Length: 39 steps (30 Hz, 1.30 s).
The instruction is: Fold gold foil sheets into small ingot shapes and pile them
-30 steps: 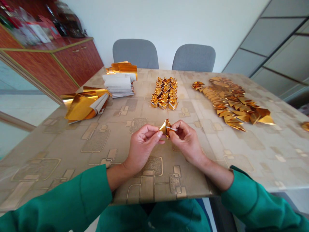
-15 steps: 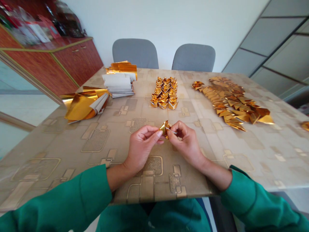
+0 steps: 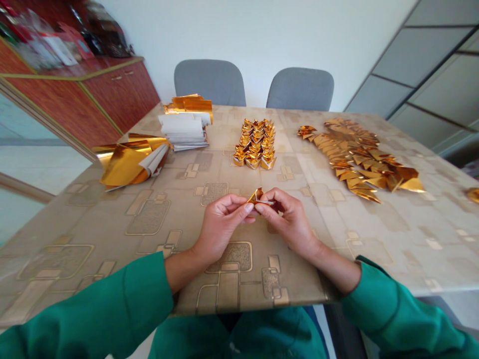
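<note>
My left hand (image 3: 224, 224) and my right hand (image 3: 288, 219) meet above the table, pinching a small folded piece of gold foil paper (image 3: 258, 197) between their fingertips. Its white back shows along one fold. Straight ahead stand rows of folded gold paper ingots (image 3: 255, 144). To the right lies a spread of flat gold foil triangles (image 3: 359, 157). On the left are a curled bunch of gold foil sheets (image 3: 130, 162) and a stack of white-backed paper (image 3: 183, 130).
A patterned beige tablecloth (image 3: 149, 239) covers the table, whose near edge passes under my forearms. Several grey chair backs (image 3: 209, 82) stand beyond it. A red wooden cabinet (image 3: 112, 94) with bags on top stands at the back left. A stray gold piece (image 3: 473, 195) sits at the right edge.
The gold piece has flattened into a narrower fold between my fingers, and my right hand has turned and closed toward it. The piles on the table have not moved.
</note>
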Each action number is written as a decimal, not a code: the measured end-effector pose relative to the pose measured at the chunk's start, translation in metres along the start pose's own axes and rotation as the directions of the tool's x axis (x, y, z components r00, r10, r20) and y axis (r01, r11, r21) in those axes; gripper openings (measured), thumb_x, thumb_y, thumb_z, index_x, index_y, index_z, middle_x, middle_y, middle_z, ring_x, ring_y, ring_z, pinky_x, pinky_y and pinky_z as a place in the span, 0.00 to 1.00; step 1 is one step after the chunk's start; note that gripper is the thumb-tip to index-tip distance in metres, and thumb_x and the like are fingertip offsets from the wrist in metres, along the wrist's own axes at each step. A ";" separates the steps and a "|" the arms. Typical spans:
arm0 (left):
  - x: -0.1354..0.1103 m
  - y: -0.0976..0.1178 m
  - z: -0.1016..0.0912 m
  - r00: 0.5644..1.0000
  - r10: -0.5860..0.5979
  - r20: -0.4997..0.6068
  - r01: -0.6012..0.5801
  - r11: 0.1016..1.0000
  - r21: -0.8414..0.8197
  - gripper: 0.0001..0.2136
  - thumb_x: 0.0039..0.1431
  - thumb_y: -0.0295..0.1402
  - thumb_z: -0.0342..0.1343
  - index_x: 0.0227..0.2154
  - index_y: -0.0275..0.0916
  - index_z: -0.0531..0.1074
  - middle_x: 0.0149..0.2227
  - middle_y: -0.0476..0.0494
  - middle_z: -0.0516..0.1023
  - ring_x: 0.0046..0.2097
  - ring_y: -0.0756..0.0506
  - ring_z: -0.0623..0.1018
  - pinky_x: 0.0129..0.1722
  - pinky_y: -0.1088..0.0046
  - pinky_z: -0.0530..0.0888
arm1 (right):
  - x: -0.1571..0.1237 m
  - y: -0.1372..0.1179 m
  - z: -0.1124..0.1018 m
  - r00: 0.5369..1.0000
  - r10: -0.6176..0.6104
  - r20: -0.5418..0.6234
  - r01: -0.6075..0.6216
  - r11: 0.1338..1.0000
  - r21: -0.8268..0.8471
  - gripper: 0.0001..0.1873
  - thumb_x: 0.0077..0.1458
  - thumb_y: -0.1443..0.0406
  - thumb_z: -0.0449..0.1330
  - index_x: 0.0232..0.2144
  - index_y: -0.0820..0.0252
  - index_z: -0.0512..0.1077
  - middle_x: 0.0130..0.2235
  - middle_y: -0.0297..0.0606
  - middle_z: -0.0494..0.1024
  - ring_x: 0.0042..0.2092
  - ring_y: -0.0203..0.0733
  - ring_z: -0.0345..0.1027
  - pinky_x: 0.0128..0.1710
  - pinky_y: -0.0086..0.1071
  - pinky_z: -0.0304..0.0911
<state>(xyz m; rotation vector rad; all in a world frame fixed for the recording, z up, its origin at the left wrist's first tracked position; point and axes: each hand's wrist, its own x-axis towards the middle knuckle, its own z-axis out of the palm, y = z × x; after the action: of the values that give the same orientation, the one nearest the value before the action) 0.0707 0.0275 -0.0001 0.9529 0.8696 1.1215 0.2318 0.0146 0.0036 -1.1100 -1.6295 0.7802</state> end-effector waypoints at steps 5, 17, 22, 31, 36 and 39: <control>0.002 -0.001 -0.001 0.995 -0.097 0.011 0.098 0.989 -0.107 0.11 0.46 0.35 0.70 0.28 0.35 0.76 0.28 0.48 0.82 0.31 0.51 0.81 0.33 0.77 0.79 | 0.004 -0.002 -0.008 0.991 0.054 0.126 -0.064 0.995 0.073 0.09 0.59 0.58 0.60 0.32 0.58 0.70 0.30 0.32 0.73 0.31 0.34 0.63 0.30 0.29 0.58; 0.004 -0.003 -0.004 0.989 -0.125 0.085 0.130 0.989 -0.066 0.12 0.49 0.37 0.69 0.33 0.35 0.77 0.32 0.46 0.82 0.34 0.50 0.81 0.36 0.75 0.79 | 0.007 0.004 -0.014 0.988 0.078 0.130 -0.087 0.994 0.065 0.13 0.59 0.59 0.61 0.26 0.60 0.67 0.25 0.29 0.67 0.27 0.32 0.59 0.27 0.28 0.54; 0.003 -0.005 -0.006 0.982 -0.153 0.108 0.159 0.986 -0.042 0.12 0.49 0.36 0.69 0.32 0.34 0.77 0.32 0.47 0.82 0.32 0.51 0.80 0.36 0.76 0.78 | 0.005 0.004 -0.010 0.991 0.081 0.102 -0.078 0.996 -0.039 0.12 0.58 0.60 0.61 0.26 0.59 0.68 0.25 0.30 0.70 0.27 0.32 0.60 0.27 0.27 0.54; 0.005 -0.001 -0.004 0.981 -0.192 0.039 0.196 0.973 -0.123 0.12 0.46 0.34 0.70 0.29 0.34 0.75 0.31 0.47 0.81 0.33 0.51 0.80 0.38 0.74 0.78 | 0.006 0.008 -0.012 0.980 0.119 0.159 -0.138 0.983 0.119 0.12 0.57 0.56 0.62 0.32 0.58 0.69 0.30 0.32 0.73 0.31 0.35 0.64 0.31 0.29 0.59; 0.005 0.000 -0.004 0.976 -0.210 0.062 0.216 0.969 -0.118 0.12 0.46 0.34 0.70 0.30 0.34 0.76 0.32 0.47 0.80 0.34 0.50 0.80 0.39 0.73 0.77 | 0.006 0.013 -0.008 0.985 0.161 0.061 -0.167 0.979 0.117 0.13 0.52 0.60 0.66 0.30 0.57 0.64 0.28 0.29 0.69 0.29 0.33 0.60 0.28 0.29 0.56; 0.004 -0.002 -0.005 0.971 -0.216 0.105 0.228 0.967 -0.117 0.10 0.48 0.34 0.69 0.31 0.35 0.77 0.33 0.46 0.81 0.35 0.50 0.80 0.40 0.73 0.77 | 0.006 0.013 -0.006 0.986 0.160 0.055 -0.167 0.976 0.143 0.15 0.51 0.61 0.66 0.30 0.56 0.61 0.27 0.28 0.67 0.28 0.33 0.59 0.26 0.29 0.54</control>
<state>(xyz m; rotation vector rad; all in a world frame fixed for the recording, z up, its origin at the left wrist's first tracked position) 0.0681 0.0322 -0.0044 0.7734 0.7987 0.9228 0.2410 0.0248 -0.0038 -1.1378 -1.5023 1.0217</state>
